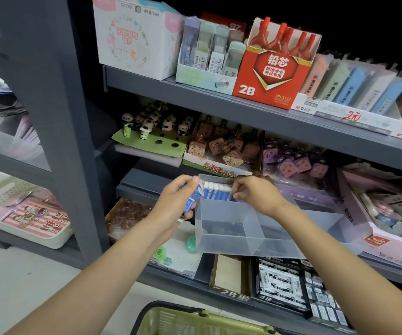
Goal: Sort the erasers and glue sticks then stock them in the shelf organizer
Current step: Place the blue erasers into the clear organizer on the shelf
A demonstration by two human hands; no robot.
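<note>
While the clear organizer bin (231, 228) juts out from the grey shelf unit (219, 95), both hands are up at its far-left corner. Inside that bin a row of blue-and-white erasers (217, 191) stands on edge, packed tight against the back wall — the rest of the compartment in front of them shows only bare plastic floor, with a divider wall to the right. The left hand (173, 204) hovers just left of the bin, fingers curled round a small stack of the same blue-and-white erasers (194, 199) (how many, I cannot tell), thumb over the top one, which tilts toward the bin's rim. The right hand (255, 193) reaches over the bin from the right, fingertips pinched together on the right end of the standing row. Above the bin sit panda figurines (146, 124) and a box of brown stampers (221, 146); higher still, a red 2B lead box (272, 73). Below the bin, black 4B packs (282, 284) — and nearest us, under the bin, a green basket (195, 320).
</note>
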